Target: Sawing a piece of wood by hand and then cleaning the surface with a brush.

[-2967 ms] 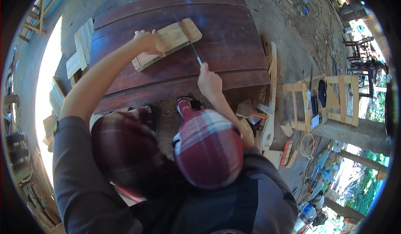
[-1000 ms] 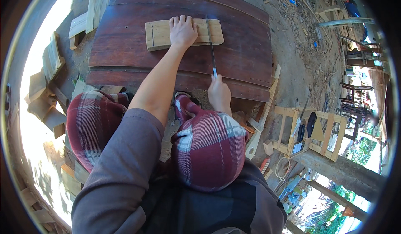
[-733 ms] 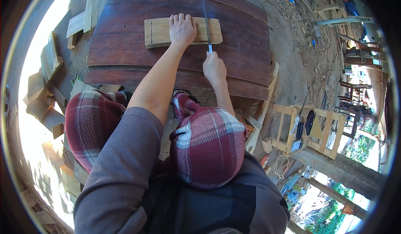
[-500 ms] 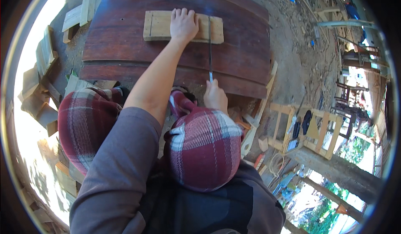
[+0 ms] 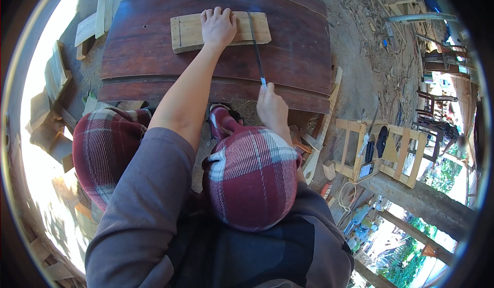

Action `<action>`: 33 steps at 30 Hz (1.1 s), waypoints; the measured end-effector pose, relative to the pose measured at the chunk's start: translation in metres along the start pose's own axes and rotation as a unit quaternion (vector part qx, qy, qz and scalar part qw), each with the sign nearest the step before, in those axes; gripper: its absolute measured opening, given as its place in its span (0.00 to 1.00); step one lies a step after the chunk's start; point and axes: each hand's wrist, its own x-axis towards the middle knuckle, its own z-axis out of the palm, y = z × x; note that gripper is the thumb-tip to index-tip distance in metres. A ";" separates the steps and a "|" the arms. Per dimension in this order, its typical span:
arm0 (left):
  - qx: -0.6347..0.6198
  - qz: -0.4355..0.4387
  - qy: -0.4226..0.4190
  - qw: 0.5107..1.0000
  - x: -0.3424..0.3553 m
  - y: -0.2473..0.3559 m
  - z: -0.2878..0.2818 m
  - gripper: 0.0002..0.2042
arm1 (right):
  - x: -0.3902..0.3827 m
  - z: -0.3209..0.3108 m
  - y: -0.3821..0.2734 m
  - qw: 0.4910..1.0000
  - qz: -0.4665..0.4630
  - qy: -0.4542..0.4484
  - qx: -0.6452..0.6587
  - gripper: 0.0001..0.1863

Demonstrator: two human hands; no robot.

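Observation:
A pale wooden board lies flat on a dark red-brown wooden panel, with a line marked across its left part. My left hand presses down on the middle of it, fingers bent toward its far edge. To the right of that hand, a thin handsaw crosses the board's right part, its blade seen nearly edge-on. Its near end is in my right hand, closed round the handle just beyond my right knee. The handle is mostly hidden by the fingers, and how deep the blade sits cannot be made out.
The dark panel forms the work surface. Wood offcuts are piled at the left. On the right stand a pale wooden frame with dark tools on it and a thick beam. Debris covers the ground beyond the panel.
My right hand has shifted slightly right and farther away, and the saw now slants more. In the picture, the board and my left hand sit a little farther left.

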 end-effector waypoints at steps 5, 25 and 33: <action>-0.011 0.011 0.027 1.000 0.000 0.000 0.001 0.16 | -0.002 0.010 -0.020 0.999 -0.009 0.008 0.037 0.20; 0.016 -0.002 0.040 0.999 -0.002 0.000 0.009 0.16 | 0.005 0.024 -0.005 0.995 0.045 0.011 0.088 0.19; 0.004 0.014 0.022 1.000 0.008 0.001 0.011 0.16 | 0.001 0.020 -0.021 0.995 0.050 -0.030 0.075 0.25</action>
